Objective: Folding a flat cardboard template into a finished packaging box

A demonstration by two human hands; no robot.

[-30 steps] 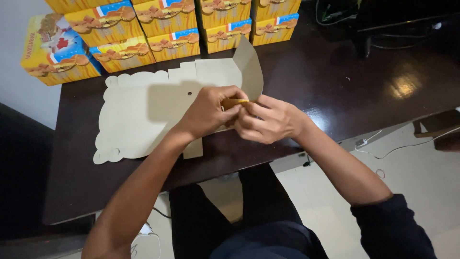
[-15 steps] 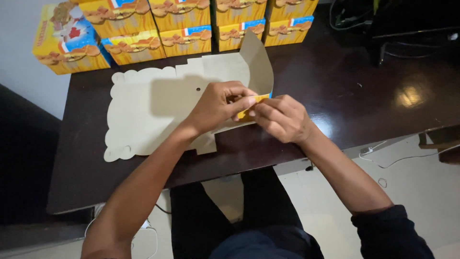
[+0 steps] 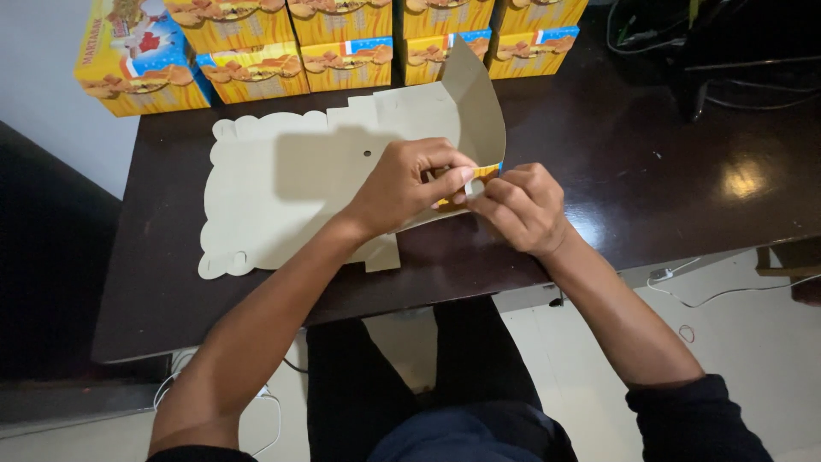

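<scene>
Dark sleeves pushed up, dark trousers

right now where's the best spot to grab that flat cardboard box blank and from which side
Probably the raised panel at the blank's right end, pinched from the near right edge, where both hands already work: left hand, right hand. That panel stands curled off the table, so fingers can get behind it; the rest lies flat, offering little to grip.

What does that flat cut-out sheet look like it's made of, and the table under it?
The flat sheet looks like thin paperboard: matte grey-beige face, die-cut scalloped edges, one panel curling up where both hands fold it, yellow print showing on its other side. The table looks like dark wood or laminate with a glossy finish, since it mirrors a light.
</scene>
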